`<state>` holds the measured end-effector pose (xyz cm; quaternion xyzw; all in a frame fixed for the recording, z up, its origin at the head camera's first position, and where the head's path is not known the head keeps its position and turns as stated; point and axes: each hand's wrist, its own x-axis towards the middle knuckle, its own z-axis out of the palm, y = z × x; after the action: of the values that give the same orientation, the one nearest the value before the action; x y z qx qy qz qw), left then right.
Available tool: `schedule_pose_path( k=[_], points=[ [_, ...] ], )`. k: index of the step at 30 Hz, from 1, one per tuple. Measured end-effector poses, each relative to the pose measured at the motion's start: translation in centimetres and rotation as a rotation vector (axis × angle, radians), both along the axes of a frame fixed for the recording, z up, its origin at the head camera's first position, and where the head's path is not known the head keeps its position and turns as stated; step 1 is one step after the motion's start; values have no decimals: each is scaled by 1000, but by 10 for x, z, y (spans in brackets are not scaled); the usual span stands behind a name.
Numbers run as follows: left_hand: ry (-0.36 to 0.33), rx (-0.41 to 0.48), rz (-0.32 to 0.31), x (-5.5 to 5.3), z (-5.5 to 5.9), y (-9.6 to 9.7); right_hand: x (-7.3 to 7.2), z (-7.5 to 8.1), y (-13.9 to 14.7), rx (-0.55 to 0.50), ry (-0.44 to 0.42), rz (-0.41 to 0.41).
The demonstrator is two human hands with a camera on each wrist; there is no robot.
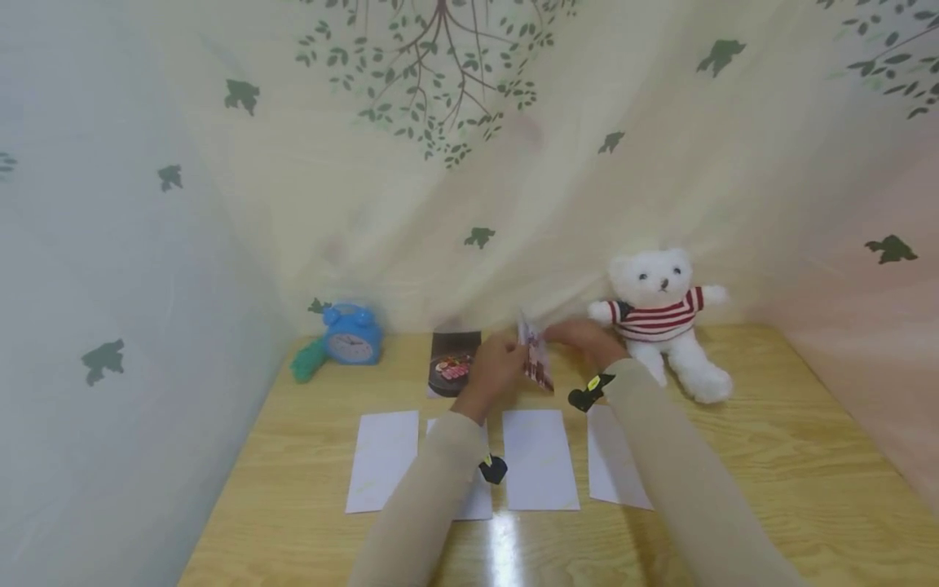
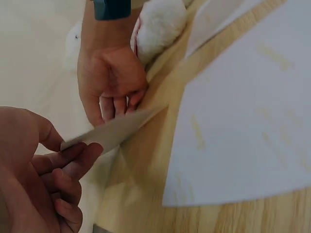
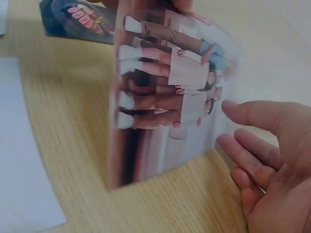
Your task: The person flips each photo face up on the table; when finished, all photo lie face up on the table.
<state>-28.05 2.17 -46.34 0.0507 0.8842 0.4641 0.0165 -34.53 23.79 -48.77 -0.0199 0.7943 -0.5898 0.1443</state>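
Observation:
A glossy photo card point(image 1: 535, 359) with several standing people printed on it stands tilted on edge above the back of the table. My left hand point(image 1: 495, 371) pinches one side of it between thumb and fingers; in the left wrist view its pale back faces up. Close to the opposite side is my right hand point(image 1: 587, 338). In the right wrist view that hand's thumb and fingers point(image 3: 262, 114) are spread apart near the photo's edge; whether they touch it is unclear. A second photo card point(image 1: 451, 367), showing food on a dark plate, lies left of my left hand.
White sheets lie in a row nearer me: one at the left point(image 1: 383, 461), one partly under my left sleeve, one in the middle point(image 1: 540, 461), one beneath my right forearm point(image 1: 616, 461). A blue alarm clock point(image 1: 352, 334), a green object point(image 1: 308, 359) and a white teddy bear point(image 1: 663, 326) stand along the back.

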Motion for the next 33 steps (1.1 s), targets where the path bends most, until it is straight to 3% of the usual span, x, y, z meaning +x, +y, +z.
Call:
schedule_pose_path(
  k=[6,14,19,23,28,33],
  points=[
    [-47,-128,-14,1,-5,-17,7,-2,-17,155,45,-78],
    [-3,-416,-9,-7,-20,-31,13,-7,-39,246,73,-161],
    [-37,-516,68,-9,-12,-42,13,-3,-43,256,67,-158],
    [-71,-545,78,-8,0,-56,10,-3,-42,254,69,-168],
    [-56,-493,69,6,6,-90,10,-7,-37,234,24,-193],
    [-36,-438,62,37,17,-141,4,-8,-27,187,-13,-149]
  ],
)
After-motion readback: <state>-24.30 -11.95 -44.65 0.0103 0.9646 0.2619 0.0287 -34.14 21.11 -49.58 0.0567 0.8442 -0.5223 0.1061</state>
